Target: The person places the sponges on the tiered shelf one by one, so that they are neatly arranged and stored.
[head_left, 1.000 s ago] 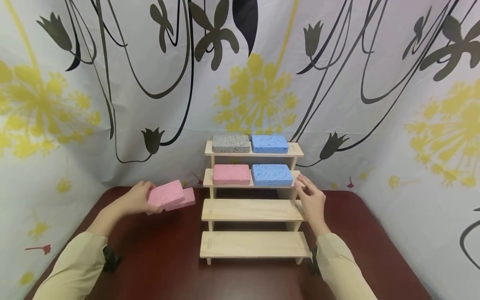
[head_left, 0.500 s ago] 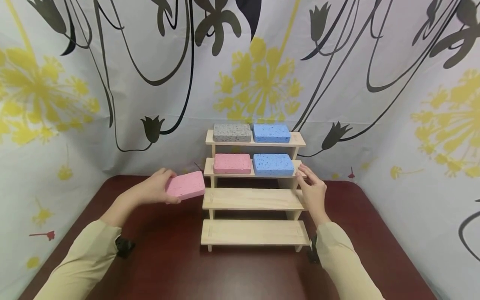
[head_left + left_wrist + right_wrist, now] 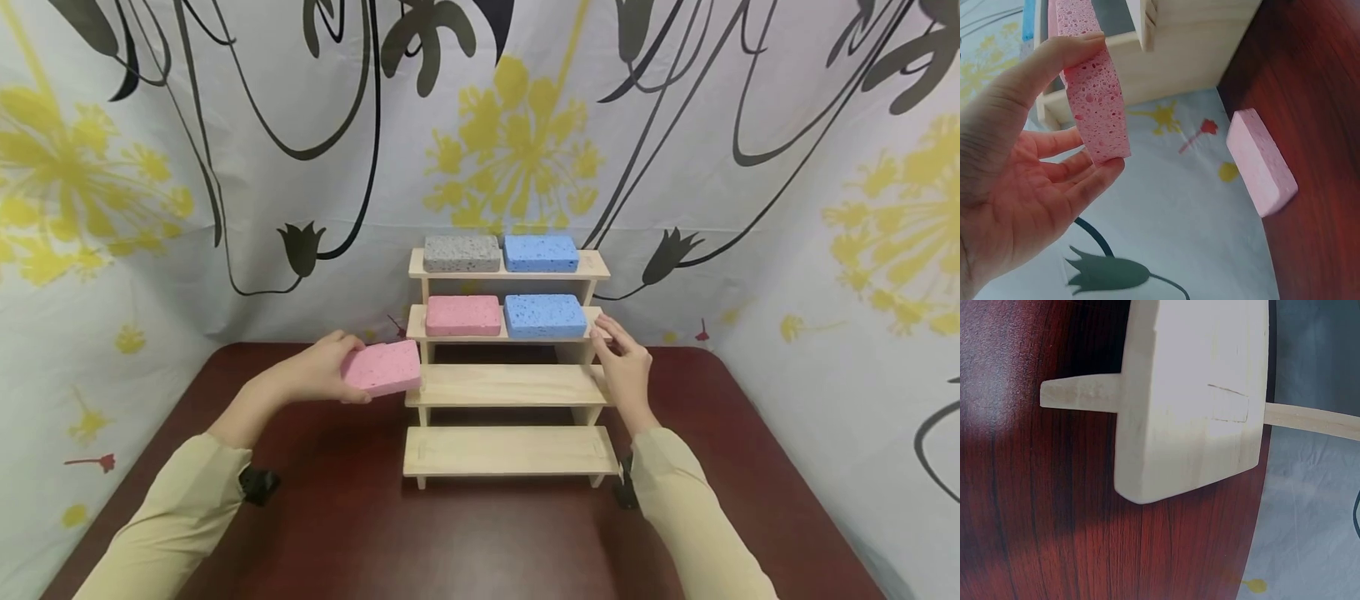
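Observation:
My left hand (image 3: pixel 318 371) grips a pink sponge (image 3: pixel 384 368) by its left end, thumb on one side and fingers on the other. The sponge's right edge overlaps the left end of the third tier of a wooden tiered shelf (image 3: pixel 510 385); whether they touch, I cannot tell. In the left wrist view a second pink sponge (image 3: pixel 1260 164) lies on the table; the head view hides it. My right hand (image 3: pixel 626 362) holds the right end of the second tier from the top, thumb and fingers bent at its edge. The right wrist view leaves out this hand.
On the top tier sit a grey sponge (image 3: pixel 461 254) and a blue sponge (image 3: pixel 541 253). Below them are another pink sponge (image 3: pixel 462 316) and another blue sponge (image 3: pixel 545 316). A dark red table (image 3: pixel 495 542) bears the shelf, with patterned cloth (image 3: pixel 750 275) around it.
My left hand has moved right with the pink sponge, up to the shelf's left side. The second loose sponge has gone out of sight behind it. The right hand stays at the shelf.

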The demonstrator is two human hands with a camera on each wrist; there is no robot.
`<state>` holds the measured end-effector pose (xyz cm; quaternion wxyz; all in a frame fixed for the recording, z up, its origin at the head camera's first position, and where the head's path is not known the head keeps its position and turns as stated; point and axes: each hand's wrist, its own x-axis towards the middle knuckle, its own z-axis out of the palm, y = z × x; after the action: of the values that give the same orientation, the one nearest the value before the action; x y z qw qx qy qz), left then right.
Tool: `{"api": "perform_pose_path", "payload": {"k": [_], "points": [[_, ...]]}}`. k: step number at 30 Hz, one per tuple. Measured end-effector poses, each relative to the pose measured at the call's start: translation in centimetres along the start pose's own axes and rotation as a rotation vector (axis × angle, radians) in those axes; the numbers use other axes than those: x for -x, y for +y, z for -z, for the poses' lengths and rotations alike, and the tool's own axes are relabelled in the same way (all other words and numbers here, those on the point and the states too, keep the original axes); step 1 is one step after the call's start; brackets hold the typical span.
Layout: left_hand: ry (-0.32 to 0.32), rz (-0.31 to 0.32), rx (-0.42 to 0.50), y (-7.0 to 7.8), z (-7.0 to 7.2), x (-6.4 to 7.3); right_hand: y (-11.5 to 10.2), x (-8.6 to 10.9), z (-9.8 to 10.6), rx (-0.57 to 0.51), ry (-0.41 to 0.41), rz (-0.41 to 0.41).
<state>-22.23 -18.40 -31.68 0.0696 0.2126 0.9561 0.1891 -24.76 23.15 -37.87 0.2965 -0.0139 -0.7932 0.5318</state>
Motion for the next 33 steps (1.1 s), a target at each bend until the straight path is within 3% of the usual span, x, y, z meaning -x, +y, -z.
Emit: {"api": "perform_pose_path", "payload": {"k": [8,18,25,33], "points": [[-0.019,-0.068,0.004,2.6,-0.8,-1.4,0.0,0.0,-0.1,-0.040,0.002,0.012],[-0.019,-0.173,0.016,6.7,-2.8,-3.8,-0.2,-0.1,-0.1,-0.022,-0.009,-0.001],[-0.072,-0.191,0.004,10.1,-4.7,-6.3,2.0,-1.1,-0.3,-0.036,-0.007,-0.006],[-0.033,-0.228,-0.033,12.9,-7.5,-9.4,2.9,-1.2,-0.3,0.060,-0.003,0.029]]}}
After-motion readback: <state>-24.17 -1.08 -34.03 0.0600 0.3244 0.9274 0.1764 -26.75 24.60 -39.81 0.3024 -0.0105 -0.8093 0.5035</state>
